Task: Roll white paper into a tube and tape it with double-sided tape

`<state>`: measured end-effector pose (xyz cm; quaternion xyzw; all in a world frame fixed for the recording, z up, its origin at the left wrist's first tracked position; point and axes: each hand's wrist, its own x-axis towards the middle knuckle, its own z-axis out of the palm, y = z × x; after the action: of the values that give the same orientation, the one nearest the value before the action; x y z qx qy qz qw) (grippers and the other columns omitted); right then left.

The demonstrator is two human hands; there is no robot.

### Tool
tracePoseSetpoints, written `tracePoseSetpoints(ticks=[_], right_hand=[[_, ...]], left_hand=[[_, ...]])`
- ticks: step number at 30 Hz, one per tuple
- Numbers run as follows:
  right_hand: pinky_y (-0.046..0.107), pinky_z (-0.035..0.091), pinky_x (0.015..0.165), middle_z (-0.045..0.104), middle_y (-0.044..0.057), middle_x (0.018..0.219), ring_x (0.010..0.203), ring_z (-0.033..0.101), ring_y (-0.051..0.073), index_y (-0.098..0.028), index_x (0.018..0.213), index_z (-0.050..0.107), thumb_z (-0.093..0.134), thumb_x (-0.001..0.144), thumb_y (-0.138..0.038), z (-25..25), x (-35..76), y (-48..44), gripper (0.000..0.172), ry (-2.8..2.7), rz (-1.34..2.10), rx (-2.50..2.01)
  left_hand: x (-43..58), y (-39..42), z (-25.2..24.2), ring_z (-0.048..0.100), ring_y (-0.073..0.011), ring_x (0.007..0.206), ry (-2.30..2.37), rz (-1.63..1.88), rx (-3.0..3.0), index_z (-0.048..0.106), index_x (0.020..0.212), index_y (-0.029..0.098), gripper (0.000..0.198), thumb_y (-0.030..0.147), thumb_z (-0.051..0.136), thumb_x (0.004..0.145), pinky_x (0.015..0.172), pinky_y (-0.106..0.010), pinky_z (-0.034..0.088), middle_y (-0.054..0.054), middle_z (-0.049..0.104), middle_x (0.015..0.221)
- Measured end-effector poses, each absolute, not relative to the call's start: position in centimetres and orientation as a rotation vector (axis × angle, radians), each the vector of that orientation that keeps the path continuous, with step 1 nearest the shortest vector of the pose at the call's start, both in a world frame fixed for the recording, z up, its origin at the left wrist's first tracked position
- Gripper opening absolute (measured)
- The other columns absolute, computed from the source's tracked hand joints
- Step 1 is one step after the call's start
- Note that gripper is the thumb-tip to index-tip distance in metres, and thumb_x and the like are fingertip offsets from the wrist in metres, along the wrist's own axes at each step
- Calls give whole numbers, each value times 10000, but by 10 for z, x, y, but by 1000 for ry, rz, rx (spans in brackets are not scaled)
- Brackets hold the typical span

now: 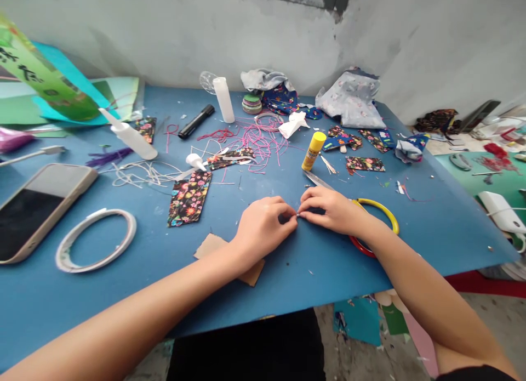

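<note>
My left hand point(267, 225) and my right hand point(329, 208) meet over the middle of the blue table, fingertips pinched close together. Something tiny sits between them, too small to make out. A brown cardboard piece point(211, 245) lies partly hidden under my left wrist. Under my right hand and forearm rest scissors with red and yellow handles point(382, 208); their blade tip points toward a yellow glue stick point(314, 151) standing upright. Left of my left hand lies a black floral fabric piece point(189, 199).
On the left are a tape roll point(130, 236), a phone point(30, 216) and a tilted glue bottle point(133, 140). Pink cords point(263, 140), a black marker point(196, 121) and a white bottle point(223, 100) lie or stand behind. Fabric scraps point(365, 164) and crumpled cloth point(351, 98) sit back right.
</note>
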<state>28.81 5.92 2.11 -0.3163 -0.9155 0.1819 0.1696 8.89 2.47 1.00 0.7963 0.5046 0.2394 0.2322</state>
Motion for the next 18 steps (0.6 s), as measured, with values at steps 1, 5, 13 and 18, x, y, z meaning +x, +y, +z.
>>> tracePoseSetpoints(ticks=[1,5,13,18], right_hand=[[328,508,800,638,66,919,868,602,169,-174,867,679,593,858,-179,21,287,59,87,-2607,523,-897],[320,506,793,629,66,912,862,598,167,-161,859,658,602,847,-159,21,285,59,57,-2618,532,-881],[325,500,795,630,77,931,875,596,175,-155,893,671,600,852,-169,22,287,60,84,-2634,479,-859],[347,490,778,649,87,899,847,595,191,-153,924,709,569,882,-211,21,290,62,157,-2653,384,-795]], left_hand=[[89,25,10,602,-160,755,1382,658,2193,713,803,196,148,236,572,825,693,-279,441,-19,672,830],[88,25,8,601,-160,755,1362,677,2205,720,818,196,152,240,574,828,696,-282,448,-21,671,824],[88,27,8,613,-162,767,1361,658,2200,735,836,201,160,231,577,836,697,-278,448,-22,682,840],[88,28,6,607,-157,750,1378,666,2189,722,792,201,145,229,583,823,680,-272,433,-14,677,828]])
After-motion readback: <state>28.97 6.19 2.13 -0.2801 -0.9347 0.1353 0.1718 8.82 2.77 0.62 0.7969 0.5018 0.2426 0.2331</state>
